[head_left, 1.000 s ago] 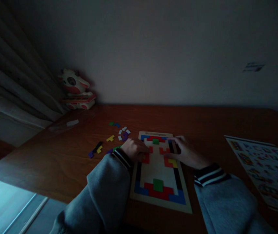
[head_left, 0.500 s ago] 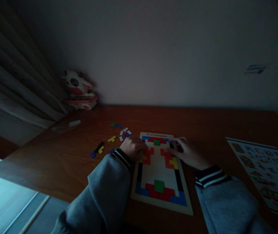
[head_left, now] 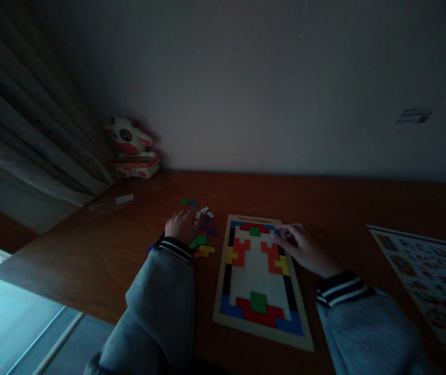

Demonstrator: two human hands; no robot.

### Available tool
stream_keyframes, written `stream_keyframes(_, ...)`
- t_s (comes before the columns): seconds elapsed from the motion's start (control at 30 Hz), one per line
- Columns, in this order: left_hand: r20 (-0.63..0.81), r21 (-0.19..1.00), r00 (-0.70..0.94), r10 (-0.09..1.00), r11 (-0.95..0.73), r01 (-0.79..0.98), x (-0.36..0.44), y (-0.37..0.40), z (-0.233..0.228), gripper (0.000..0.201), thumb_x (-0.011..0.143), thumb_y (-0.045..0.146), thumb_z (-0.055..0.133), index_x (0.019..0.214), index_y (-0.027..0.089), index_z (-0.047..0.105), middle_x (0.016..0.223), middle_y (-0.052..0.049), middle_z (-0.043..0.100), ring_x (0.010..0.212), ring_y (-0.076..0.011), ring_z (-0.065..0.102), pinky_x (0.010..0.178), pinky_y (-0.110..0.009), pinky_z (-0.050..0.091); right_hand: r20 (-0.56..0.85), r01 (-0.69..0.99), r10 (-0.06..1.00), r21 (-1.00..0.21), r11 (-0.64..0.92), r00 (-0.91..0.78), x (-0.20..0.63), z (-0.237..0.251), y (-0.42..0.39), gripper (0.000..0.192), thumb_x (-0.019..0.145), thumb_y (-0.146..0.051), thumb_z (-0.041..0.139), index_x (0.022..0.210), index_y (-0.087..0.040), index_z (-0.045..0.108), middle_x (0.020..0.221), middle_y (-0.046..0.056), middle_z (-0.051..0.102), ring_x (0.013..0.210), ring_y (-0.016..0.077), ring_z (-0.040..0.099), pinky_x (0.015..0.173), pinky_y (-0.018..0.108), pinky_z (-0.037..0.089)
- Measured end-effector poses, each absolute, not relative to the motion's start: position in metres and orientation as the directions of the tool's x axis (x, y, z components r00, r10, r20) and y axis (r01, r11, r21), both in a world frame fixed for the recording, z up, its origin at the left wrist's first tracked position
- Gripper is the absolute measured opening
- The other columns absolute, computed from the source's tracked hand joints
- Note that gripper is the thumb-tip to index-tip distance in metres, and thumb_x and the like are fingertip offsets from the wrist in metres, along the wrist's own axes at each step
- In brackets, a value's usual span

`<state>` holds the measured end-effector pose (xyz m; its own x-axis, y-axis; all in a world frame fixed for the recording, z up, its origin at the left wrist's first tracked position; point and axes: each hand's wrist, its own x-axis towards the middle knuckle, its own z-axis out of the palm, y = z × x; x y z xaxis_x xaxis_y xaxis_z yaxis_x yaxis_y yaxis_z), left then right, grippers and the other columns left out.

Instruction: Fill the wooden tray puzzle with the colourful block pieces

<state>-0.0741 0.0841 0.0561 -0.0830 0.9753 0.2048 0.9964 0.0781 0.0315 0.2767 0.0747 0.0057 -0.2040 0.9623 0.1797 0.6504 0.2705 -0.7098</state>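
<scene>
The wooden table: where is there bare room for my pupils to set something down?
On the wooden table, bare wood shows between the puzzle board and the wall, between the right hand and the printed sheet, and between the left sleeve and the table's left edge. Crowded: loose pieces around the left hand.

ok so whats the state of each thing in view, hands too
Puzzle board: flat, partly filled, middle bare
Loose pieces: scattered left of the board
Left hand: back up, over loose pieces, grip hidden
Right hand: thumb and index finger apart, at the board's far right corner
Printed sheet: flat, printed side up
Toy animal: upright
Curtain: hanging in folds
</scene>
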Motion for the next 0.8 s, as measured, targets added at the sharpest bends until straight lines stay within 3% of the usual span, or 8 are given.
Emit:
stream_keyframes(0.17,0.197,0.049,0.069,0.978,-0.080,0.996,-0.073,0.088,0.049,0.033,0.090,0.037,0.053,0.119,0.024,0.062,0.118,-0.007,0.066,0.109,-0.0270,0.062,0.093,-0.039,0.049,0.185,0.667,0.961,-0.692,0.277,-0.207,0.278,0.005,0.075,0.046,0.087,-0.061,0.051,0.110,-0.024,0.063,0.104,0.009,0.058,0.098,0.0256,0.059,0.089,0.044,0.050)
stream_keyframes(0.37,0.256,0.059,0.129,0.958,-0.149,0.987,-0.086,0.077,0.054,0.027,0.090,0.027,0.049,0.112,0.022,0.066,0.116,-0.007,0.068,0.107,-0.0244,0.063,0.095,-0.038,0.049,0.148,0.633,0.969,-0.736,0.241,-0.198,0.278,0.004,0.076,0.047,0.087,-0.061,0.050,0.111,-0.023,0.063,0.111,0.011,0.058,0.100,0.0243,0.060,0.091,0.042,0.051)
stream_keyframes(0.53,0.268,0.072,0.319,0.909,-0.349,0.934,-0.131,0.044,0.066,0.031,0.094,0.032,0.044,0.116,0.022,0.064,0.119,-0.007,0.068,0.108,-0.0226,0.063,0.096,-0.036,0.049,0.151,0.625,0.971,-0.744,0.237,-0.187,0.277,0.004,0.076,0.049,0.086,-0.063,0.050,0.110,-0.023,0.063,0.109,0.011,0.059,0.098,0.0244,0.061,0.090,0.044,0.052)
stream_keyframes(0.63,0.260,0.078,0.328,0.908,-0.358,0.930,-0.162,0.027,0.068,0.032,0.092,0.037,0.048,0.115,0.022,0.065,0.118,-0.008,0.068,0.106,-0.0234,0.064,0.093,-0.037,0.051,0.161,0.628,0.971,-0.741,0.238,-0.178,0.277,0.003,0.077,0.050,0.084,-0.066,0.050,0.107,-0.024,0.064,0.108,0.011,0.059,0.097,0.0251,0.061,0.090,0.046,0.052)
stream_keyframes(0.73,0.309,0.182,0.317,0.897,-0.383,0.906,-0.180,0.020,0.066,0.030,0.092,0.041,0.052,0.109,0.024,0.069,0.113,-0.006,0.070,0.103,-0.0224,0.065,0.094,-0.037,0.051,0.166,0.637,0.970,-0.732,0.241,-0.177,0.276,0.003,0.078,0.051,0.083,-0.067,0.050,0.105,-0.024,0.065,0.105,0.010,0.060,0.095,0.0251,0.062,0.087,0.046,0.053)
stream_keyframes(0.8,0.401,0.326,0.215,0.891,-0.358,0.875,-0.181,0.023,0.065,0.030,0.091,0.044,0.053,0.103,0.022,0.071,0.108,-0.006,0.071,0.099,-0.0219,0.066,0.092,-0.036,0.051,0.188,0.646,0.967,-0.720,0.254,-0.171,0.275,0.002,0.078,0.052,0.081,-0.068,0.050,0.103,-0.024,0.066,0.102,0.010,0.060,0.092,0.0252,0.062,0.085,0.045,0.053)
